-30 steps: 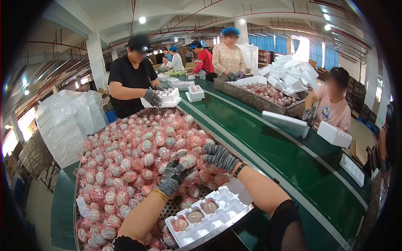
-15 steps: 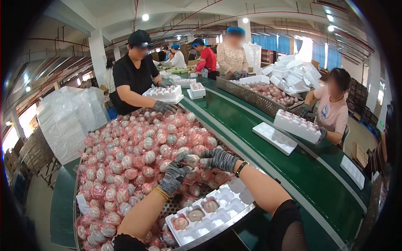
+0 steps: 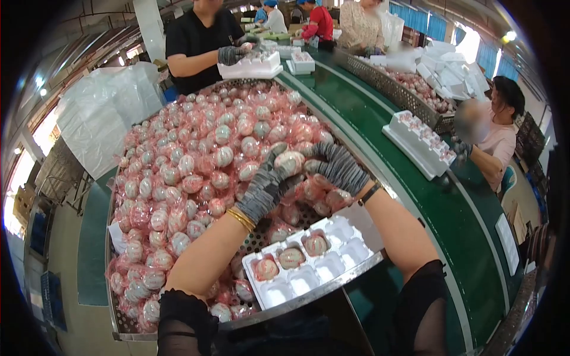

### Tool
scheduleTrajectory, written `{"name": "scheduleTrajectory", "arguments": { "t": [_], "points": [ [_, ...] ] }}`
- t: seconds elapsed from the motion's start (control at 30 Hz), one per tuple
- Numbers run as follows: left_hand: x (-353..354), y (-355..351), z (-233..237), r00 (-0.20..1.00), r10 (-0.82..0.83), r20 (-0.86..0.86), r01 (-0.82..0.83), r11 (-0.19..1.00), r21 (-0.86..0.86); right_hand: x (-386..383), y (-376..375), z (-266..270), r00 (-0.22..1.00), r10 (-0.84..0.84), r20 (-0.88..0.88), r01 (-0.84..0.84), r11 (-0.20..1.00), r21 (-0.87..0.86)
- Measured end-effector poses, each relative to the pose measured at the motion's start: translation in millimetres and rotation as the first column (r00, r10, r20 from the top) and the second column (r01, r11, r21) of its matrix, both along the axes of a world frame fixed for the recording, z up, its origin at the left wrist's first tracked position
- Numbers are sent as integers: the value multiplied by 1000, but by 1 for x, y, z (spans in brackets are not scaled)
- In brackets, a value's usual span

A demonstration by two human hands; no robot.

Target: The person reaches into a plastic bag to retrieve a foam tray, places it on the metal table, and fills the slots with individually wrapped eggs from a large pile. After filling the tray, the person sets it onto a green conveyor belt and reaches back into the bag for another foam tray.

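Both my hands wear grey knit gloves and meet over a round perforated metal tray [image 3: 126, 323] heaped with pink-wrapped eggs. My left hand [image 3: 265, 185] and my right hand [image 3: 336, 167] together hold one wrapped egg [image 3: 290, 161] just above the heap. Below them, on the tray's near rim, lies a white foam egg tray [image 3: 341, 258] with three wrapped eggs in its back row, such as one egg [image 3: 291, 257]; its other cells are bare.
A green conveyor belt [image 3: 380, 124] runs along the right. A person in black across the tray holds a white foam tray [image 3: 252, 66]. A seated person in pink at right handles a filled foam tray [image 3: 420, 142]. Clear plastic bags [image 3: 101, 113] pile at left.
My hands have lifted a wrapped egg from the heap and closed together on it. My view has tilted downward. The person at right has set a filled tray on the belt.
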State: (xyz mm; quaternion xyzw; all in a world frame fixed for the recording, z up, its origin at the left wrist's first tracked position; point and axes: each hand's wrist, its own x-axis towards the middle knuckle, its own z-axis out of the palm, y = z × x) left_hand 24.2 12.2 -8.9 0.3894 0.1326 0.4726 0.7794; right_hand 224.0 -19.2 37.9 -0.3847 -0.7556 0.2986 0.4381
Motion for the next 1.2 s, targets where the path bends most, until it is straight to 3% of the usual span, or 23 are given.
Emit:
{"name": "scheduleTrajectory", "arguments": {
  "t": [0.07,0.13,0.2,0.27,0.33,0.37,0.43,0.47,0.5,0.53,0.57,0.6,0.63,0.67,0.7,0.73,0.8,0.87,0.93,0.97,1.03,1.13,1.2],
  "points": [
    [-2,6,-8,983,63,-172,-40,990,132,-9,-15,14,998,-43,-54,43,999,1],
    [2,-29,27,957,191,-219,-165,978,131,-7,-2,-5,1000,-20,11,20,1000,24],
    [2,13,-16,881,362,-306,-168,841,514,-12,-7,-3,984,16,-178,-34,994,-103],
    [2,-12,8,876,400,-269,-228,836,499,-13,-3,-11,988,24,-150,-42,992,-118],
    [4,-11,4,940,274,-204,-221,943,250,-5,2,-2,996,68,-64,-79,982,-172],
    [5,-12,3,877,339,-341,-257,930,264,1,-2,8,994,111,3,-108,969,-222],
    [6,-14,-9,900,365,-237,-239,870,432,18,-19,31,990,133,56,-100,913,-395],
    [8,-10,-18,911,367,-187,-230,830,509,38,-4,24,988,146,57,-129,965,-228],
    [9,-32,2,850,464,-249,-215,737,641,33,-10,33,948,-137,-288,30,937,-348],
    [11,-54,23,771,571,-281,-190,628,755,38,-8,40,943,-258,-210,197,942,-273],
    [10,-57,30,721,613,-322,-63,521,851,49,5,25,911,-299,-286,236,943,-233],
    [10,-60,32,675,646,-357,85,412,907,58,9,18,911,-406,-76,387,903,-189],
    [10,-72,38,786,397,-475,119,656,746,55,-4,29,899,-401,177,433,877,-210],
    [11,-89,46,857,117,-501,190,833,520,70,3,4,906,-285,313,324,943,-80],
    [15,-106,55,895,56,-443,184,858,480,72,0,10,644,-305,702,275,948,159],
    [15,-107,52,870,3,-494,264,841,472,80,0,-3,665,-313,678,238,949,205],
    [19,-105,38,774,149,-615,327,738,591,89,9,-23,713,-331,618,143,931,334],
    [25,-111,42,753,30,-657,366,810,457,67,-18,9,802,-162,576,243,968,-67],
    [33,-111,50,662,36,-749,436,794,424,62,-21,21,470,-339,815,249,937,246],
    [37,-112,53,572,94,-815,493,755,432,67,-12,11,483,-306,820,257,945,202],
    [45,-114,48,445,516,-732,613,420,669,74,-7,-1,541,-343,768,263,936,233],
    [59,-120,50,263,568,-780,714,429,553,75,1,-6,479,-349,806,213,936,279],
    [58,-117,50,297,588,-752,753,341,563,74,-3,-6,516,-380,768,248,924,290]
  ]
}}
